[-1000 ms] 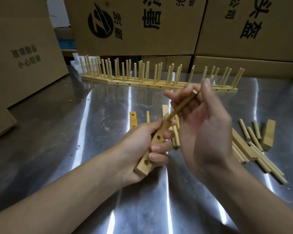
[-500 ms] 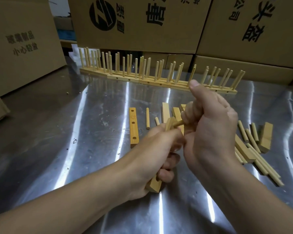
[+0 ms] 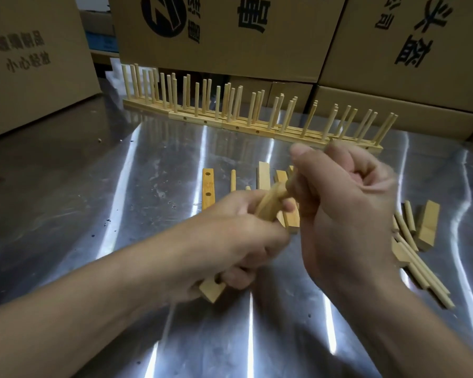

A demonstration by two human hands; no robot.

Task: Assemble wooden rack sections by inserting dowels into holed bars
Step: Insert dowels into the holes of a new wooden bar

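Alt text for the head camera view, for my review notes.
The left hand grips a holed wooden bar while the right hand holds a dowel against its upper end, above a metal table. Loose bars and dowels lie nearby; finished rack sections stand in a row behind.

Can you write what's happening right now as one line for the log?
left hand: grips holed bar | right hand: grips dowel at bar's far end, blurred | finished racks: in a row behind
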